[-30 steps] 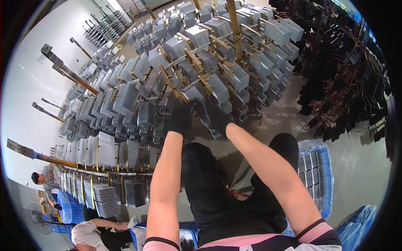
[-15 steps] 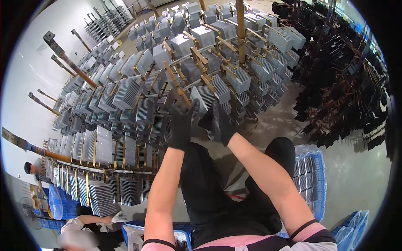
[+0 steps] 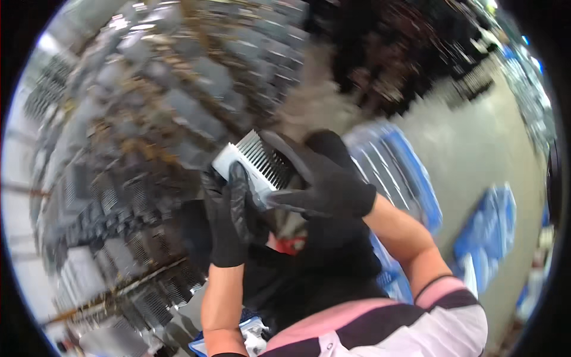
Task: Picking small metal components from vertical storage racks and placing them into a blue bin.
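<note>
A silver finned metal heat sink (image 3: pixel 257 159) is held up in front of my lap, its row of fins tilted up and to the right. My left hand (image 3: pixel 229 205), in a black glove, grips its smooth pale side from the left, fingers pressed on that face. From the right, my right hand (image 3: pixel 324 178), also gloved in black, wraps its thumb and fingers round the finned end. Part of the fins is hidden behind the right hand's fingers.
Hanging racks of grey finned parts (image 3: pixel 128 250) fill the left, smeared by motion. Dark parts (image 3: pixel 398 53) hang at the far right. A plastic-lined blue basket (image 3: pixel 425 190) stands right of my legs, holding finned parts; a blue plastic-covered item (image 3: pixel 491 229) lies farther right.
Both hands have come back from the rack toward my lap, with the heat sink now between them. The view has swung right, bringing the blue basket nearer the middle.
</note>
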`<state>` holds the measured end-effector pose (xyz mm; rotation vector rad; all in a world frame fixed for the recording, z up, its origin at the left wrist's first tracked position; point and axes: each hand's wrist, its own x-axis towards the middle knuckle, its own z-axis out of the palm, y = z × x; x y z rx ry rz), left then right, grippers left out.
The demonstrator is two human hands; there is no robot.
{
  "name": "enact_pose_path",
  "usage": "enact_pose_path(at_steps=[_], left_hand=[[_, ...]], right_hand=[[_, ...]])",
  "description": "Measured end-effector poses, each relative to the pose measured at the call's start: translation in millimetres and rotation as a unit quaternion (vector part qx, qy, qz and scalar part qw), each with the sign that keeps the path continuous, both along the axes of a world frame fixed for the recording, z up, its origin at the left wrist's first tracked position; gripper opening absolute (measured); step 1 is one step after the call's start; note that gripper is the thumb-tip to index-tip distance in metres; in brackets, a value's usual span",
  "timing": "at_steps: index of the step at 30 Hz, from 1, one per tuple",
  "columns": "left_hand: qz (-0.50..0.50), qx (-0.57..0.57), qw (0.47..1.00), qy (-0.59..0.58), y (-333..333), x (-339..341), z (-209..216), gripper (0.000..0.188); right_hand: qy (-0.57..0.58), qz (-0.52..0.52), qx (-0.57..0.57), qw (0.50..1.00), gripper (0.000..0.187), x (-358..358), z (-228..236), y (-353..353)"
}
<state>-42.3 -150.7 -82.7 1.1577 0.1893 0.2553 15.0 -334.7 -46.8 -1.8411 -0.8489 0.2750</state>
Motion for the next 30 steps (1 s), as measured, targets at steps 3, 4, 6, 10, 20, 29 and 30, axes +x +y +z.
enact_pose_path(at_steps=[3, 4, 6, 10, 20, 29, 30], left_hand=[[-0.062, 0.216, 0.971, -0.08, -42, 12, 20, 0.048], [-0.083, 0.204, 0.973, -0.075, -50, 15, 17, 0.048], [-0.062, 0.33, 0.928, -0.16, -53, 28, 8, 0.04], [-0.075, 0.233, 0.97, -0.007, -12, 28, -34, 0.041], [-0.186, 0.276, 0.937, 0.108, 23, 19, -70, 0.04], [-0.149, 0.257, 0.951, 0.083, 48, 19, -72, 0.038], [-0.117, 0.324, 0.937, 0.055, 53, 18, -61, 0.039]], right_hand=[[-0.079, -0.124, -0.025, 0.989, 0.08, 7, -10, -45], [-0.069, -0.144, -0.037, 0.986, 0.08, 7, -10, -69], [0.133, -0.239, 0.054, 0.961, 0.073, -1, -6, -127], [0.049, -0.416, -0.14, 0.897, 0.064, -34, -99, -227], [0.035, -0.367, -0.43, 0.824, 0.064, -137, -293, -292], [-0.086, -0.371, -0.479, 0.791, 0.073, -105, -281, -272], [-0.105, -0.368, -0.46, 0.801, 0.067, -90, -272, -269]])
